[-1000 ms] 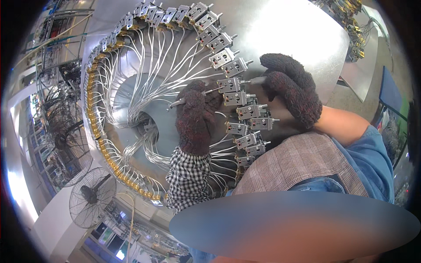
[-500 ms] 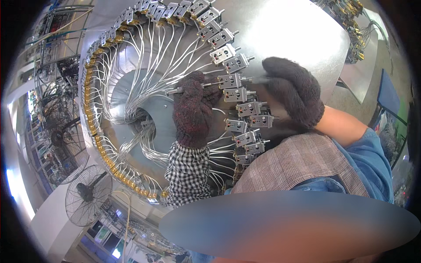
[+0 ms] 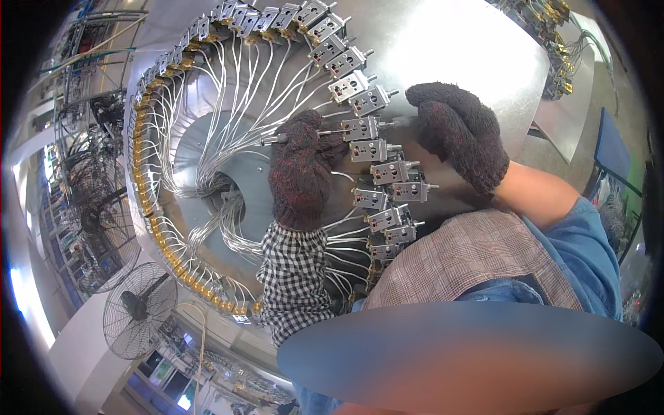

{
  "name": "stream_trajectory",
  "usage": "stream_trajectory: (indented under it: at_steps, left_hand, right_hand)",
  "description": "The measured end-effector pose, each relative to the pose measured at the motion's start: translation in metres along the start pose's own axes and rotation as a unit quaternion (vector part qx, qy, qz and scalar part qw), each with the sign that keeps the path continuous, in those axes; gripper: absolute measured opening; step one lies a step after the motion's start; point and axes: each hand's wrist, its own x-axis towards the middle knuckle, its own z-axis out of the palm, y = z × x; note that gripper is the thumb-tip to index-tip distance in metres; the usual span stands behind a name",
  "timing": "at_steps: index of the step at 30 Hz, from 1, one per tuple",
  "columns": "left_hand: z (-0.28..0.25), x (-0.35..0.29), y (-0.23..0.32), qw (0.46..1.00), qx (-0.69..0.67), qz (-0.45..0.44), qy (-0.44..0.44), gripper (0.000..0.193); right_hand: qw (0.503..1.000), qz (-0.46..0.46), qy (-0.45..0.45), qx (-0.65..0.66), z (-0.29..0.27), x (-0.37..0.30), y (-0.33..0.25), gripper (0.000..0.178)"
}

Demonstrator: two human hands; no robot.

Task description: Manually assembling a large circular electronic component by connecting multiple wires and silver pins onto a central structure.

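My left hand [image 3: 301,169], in a dark knitted glove, is closed around a thin metal rod [image 3: 330,132]. The rod's thicker silver end sticks out on the left, and its slim end reaches a metal box-shaped switch unit [image 3: 360,128] with a shaft on its right. My right hand [image 3: 462,135], gloved alike, has its fingers curled in to the right of that shaft. A blurred grey patch lies between shaft and fingers; what the fingers hold, if anything, is hidden. More switch units [image 3: 391,171] stand in a row below, with white leads [image 3: 242,104] running left.
The units ring a round metal plate [image 3: 259,187], their leads gathering in its central hole [image 3: 225,197]. Bare sheet metal [image 3: 449,41] lies beyond. More units [image 3: 553,41] stand on another table at far right. A wire-cage fan [image 3: 138,308] and a blue chair [image 3: 613,149] stand nearby.
My right hand has shifted slightly up and left, its fingers more tightly folded. The left hand keeps its grip on the rod and has barely moved.
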Motion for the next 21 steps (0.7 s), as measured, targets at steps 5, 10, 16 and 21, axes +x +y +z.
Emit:
stream_trajectory:
  at_steps: [5, 10, 16, 21]
  left_hand:
    - [-0.008, 0.004, -0.006, 0.998, 0.035, -0.022, 0.044, 0.032]
    - [-0.010, 0.002, -0.006, 0.996, 0.093, 0.014, 0.000, 0.034]
    - [-0.009, 0.000, -0.004, 0.953, 0.283, 0.104, -0.039, 0.031]
    - [-0.012, 0.004, -0.007, 1.000, 0.011, -0.007, -0.003, 0.029]
  right_hand:
    - [0.999, 0.005, -0.009, 0.032, -0.002, -0.002, 0.002, 0.045]
    - [0.999, 0.003, -0.007, 0.041, -0.001, 0.001, 0.003, 0.045]
    - [0.997, -0.019, -0.007, 0.068, -0.004, 0.003, 0.004, 0.035]
    - [0.981, 0.069, -0.012, 0.182, -0.005, 0.001, -0.006, 0.030]
